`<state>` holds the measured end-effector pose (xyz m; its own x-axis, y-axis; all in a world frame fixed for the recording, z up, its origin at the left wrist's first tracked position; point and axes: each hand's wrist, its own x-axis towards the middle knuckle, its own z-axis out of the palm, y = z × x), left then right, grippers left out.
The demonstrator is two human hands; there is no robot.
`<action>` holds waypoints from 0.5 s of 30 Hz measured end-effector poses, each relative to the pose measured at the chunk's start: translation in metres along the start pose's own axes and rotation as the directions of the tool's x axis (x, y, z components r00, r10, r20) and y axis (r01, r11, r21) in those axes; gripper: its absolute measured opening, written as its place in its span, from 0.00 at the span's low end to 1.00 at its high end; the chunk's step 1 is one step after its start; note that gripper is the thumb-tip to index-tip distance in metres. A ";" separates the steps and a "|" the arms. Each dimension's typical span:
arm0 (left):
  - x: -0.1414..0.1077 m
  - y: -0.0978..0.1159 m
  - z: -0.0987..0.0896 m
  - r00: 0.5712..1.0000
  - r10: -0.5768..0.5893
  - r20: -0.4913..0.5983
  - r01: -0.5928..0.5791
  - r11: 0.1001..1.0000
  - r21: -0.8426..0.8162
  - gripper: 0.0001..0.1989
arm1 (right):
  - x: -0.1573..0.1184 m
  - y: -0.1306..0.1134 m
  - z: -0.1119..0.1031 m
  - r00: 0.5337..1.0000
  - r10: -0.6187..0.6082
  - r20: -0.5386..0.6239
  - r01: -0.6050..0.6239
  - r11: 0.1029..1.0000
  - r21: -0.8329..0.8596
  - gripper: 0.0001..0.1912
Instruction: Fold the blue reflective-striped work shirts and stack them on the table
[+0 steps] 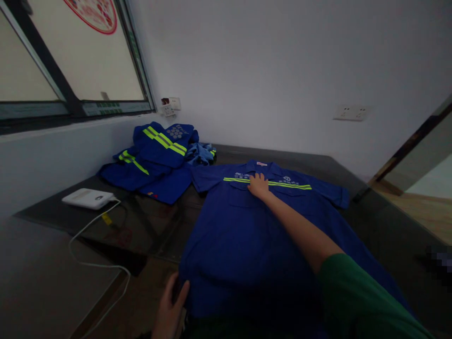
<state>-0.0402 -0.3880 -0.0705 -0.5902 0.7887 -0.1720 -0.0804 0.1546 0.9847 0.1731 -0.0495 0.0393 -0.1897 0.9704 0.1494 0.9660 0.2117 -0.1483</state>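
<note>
A blue short-sleeved work shirt (240, 240) with yellow-green reflective stripes lies spread out, front up, its collar toward the wall. My right hand (259, 186) rests on its chest across the stripe, fingers spread, near the button line. At the lower left edge of the shirt, my left hand (170, 306) has the cloth between thumb and fingers; part of those fingers is hidden behind the fabric. The near end of the shirt is dark and hard to make out.
A dark glossy table (169, 226) stands against the wall. On its left are a heap of blue reflective clothes (158, 146) and a white power bank (88, 198) with a white cable (95, 265) hanging over the edge. Wall sockets (350, 112) sit above the table.
</note>
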 end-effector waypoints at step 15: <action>-0.029 -0.003 0.004 1.000 0.007 -0.022 -0.008 0.999 -0.042 0.29 | -0.006 -0.171 0.039 0.949 -0.249 -0.195 0.276 0.953 0.125 0.21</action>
<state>-0.0195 -0.4084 -0.0682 -0.6082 0.7765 -0.1647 -0.1094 0.1236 0.9863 0.0025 -0.0869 0.0260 -0.3863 0.8455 0.3688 0.8466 0.4837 -0.2221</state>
